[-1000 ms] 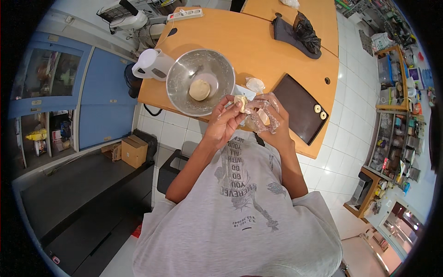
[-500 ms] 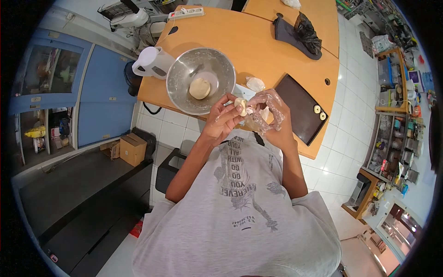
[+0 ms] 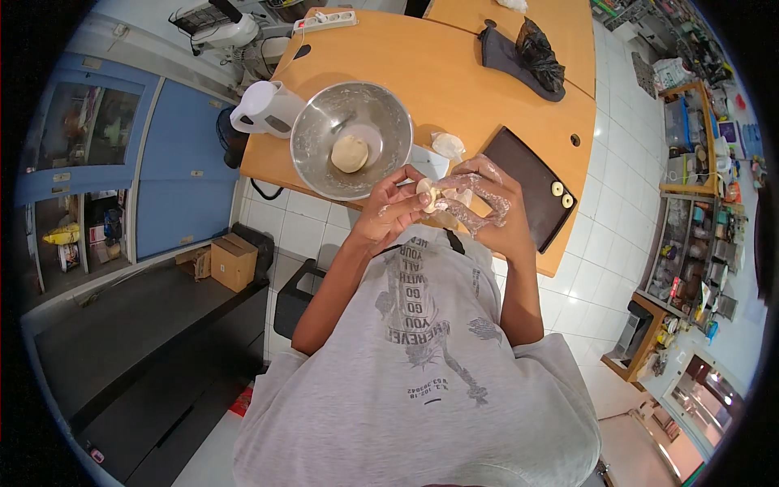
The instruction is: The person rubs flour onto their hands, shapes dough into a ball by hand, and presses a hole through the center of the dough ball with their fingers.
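Observation:
Held in front of me, a small pale dough piece (image 3: 430,197) is pinched in the fingertips of my left hand (image 3: 387,213). The thumb and forefinger of my right hand (image 3: 497,209), which has a whitish film like dough or thin plastic on it, also close on it. Just beyond is a steel bowl (image 3: 312,122) holding a smooth dough ball (image 3: 349,154). Partly hidden behind my hands is a white flat object (image 3: 426,161). To the right lies a dark tray (image 3: 519,162) with two small dough rings (image 3: 561,195) along its right side.
On the wooden table (image 3: 365,49) stand a white kettle (image 3: 264,109), a power strip (image 3: 324,21), a crumpled white bag (image 3: 446,144) and a black plastic bag (image 3: 540,57) on a dark pad. Blue cabinets (image 3: 182,162) and boxes (image 3: 231,264) are at left, shelving (image 3: 690,252) at right.
My right hand has shifted slightly right, its fingers changing their curve around the dough piece. My left hand has turned slightly with the piece, still holding it.

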Demonstrator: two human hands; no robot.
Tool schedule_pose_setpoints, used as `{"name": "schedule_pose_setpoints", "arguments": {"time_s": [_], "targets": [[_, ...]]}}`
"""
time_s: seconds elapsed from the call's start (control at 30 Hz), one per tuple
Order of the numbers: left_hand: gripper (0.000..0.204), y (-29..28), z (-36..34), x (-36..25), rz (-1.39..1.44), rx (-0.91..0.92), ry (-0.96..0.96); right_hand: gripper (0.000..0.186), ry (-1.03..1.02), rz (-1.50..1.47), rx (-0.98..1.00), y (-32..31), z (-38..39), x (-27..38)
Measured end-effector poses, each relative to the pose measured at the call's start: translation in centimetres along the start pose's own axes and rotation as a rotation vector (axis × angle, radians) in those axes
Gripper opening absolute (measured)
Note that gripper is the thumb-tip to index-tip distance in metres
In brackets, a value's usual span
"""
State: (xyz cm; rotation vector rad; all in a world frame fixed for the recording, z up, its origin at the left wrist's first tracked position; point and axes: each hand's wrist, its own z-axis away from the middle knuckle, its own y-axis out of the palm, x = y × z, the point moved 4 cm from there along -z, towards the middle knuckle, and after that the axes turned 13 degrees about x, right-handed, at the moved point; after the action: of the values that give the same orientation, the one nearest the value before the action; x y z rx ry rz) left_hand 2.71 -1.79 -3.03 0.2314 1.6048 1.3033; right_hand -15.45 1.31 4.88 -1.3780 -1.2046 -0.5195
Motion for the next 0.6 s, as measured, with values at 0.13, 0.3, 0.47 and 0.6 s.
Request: {"name": "schedule_pose_setpoints", "arguments": {"time_s": [0.13, 0.3, 0.47, 0.6], "targets": [[0.029, -0.53, -0.06, 0.23, -0.041, 0.023, 0.035, 0.035, 0.001, 0.008, -0.011, 0.19, 0.07, -0.15], [0.021, 0.1, -0.2, -0.07, -0.014, -0.01, 0.018, 0.028, -0.048, 0.086, -0.079, 0.4, 0.3, -0.35], [0.021, -0.25, -0.25, 0.22, 0.0, -0.001, 0.019, 0.034, -0.043, 0.098, -0.032, 0.74, 0.39, -0.69], [0.021, -0.01, -0.16, 0.15, 0.018, -0.001, 0.028, 0.042, -0.081, 0.105, -0.023, 0.93, 0.07, -0.64]]}}
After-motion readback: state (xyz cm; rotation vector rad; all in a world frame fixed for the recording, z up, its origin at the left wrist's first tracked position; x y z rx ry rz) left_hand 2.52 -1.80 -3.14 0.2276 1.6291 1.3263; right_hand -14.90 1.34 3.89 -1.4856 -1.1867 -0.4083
